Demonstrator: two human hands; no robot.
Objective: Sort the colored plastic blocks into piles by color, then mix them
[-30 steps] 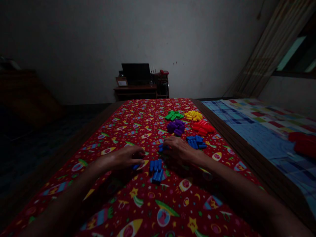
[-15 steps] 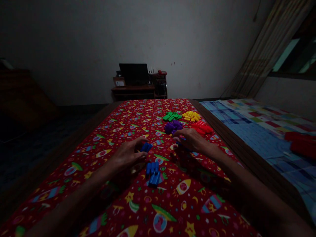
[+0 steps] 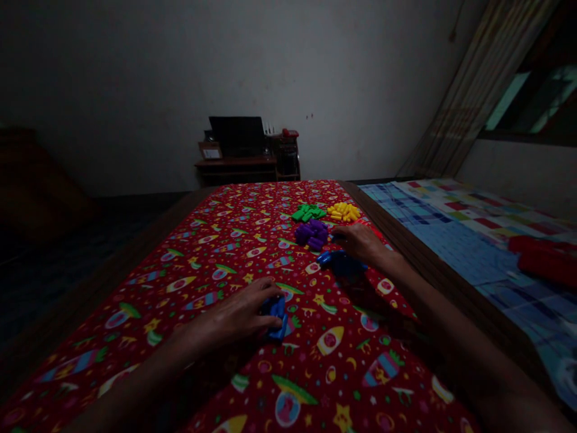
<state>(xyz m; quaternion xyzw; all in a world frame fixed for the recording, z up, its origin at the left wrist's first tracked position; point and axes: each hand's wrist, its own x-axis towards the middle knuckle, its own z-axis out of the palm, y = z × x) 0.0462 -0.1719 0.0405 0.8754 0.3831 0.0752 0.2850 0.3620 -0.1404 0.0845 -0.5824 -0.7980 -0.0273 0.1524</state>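
My left hand (image 3: pixel 250 310) is curled, thumb and fingers around a small cluster of blue plastic pieces (image 3: pixel 278 313) on the red patterned cloth (image 3: pixel 216 373). These pieces look like short rounded sticks; the hand covers part of them. My right hand (image 3: pixel 360 242) is closed just above the far side of a blue pile (image 3: pixel 340 263), with what looks like a dark blue piece at its fingertips. Left of the right fingers lies a purple pile (image 3: pixel 312 234). The red pieces are mostly hidden behind the right hand.
Beyond the purple pile sit green pieces (image 3: pixel 308 212) and yellow pieces (image 3: pixel 343 211). At the far wall stands a small desk (image 3: pixel 237 162) with a dark monitor (image 3: pixel 237 135). A checked mat (image 3: pixel 460 240) with red fabric (image 3: pixel 545 261) spreads to the right.
My left hand moved nearer, bringing its blue pieces onto the blue cluster. My right hand rose off the blue pile and shifted right and slightly away, uncovering the pile. The view turned slightly right.
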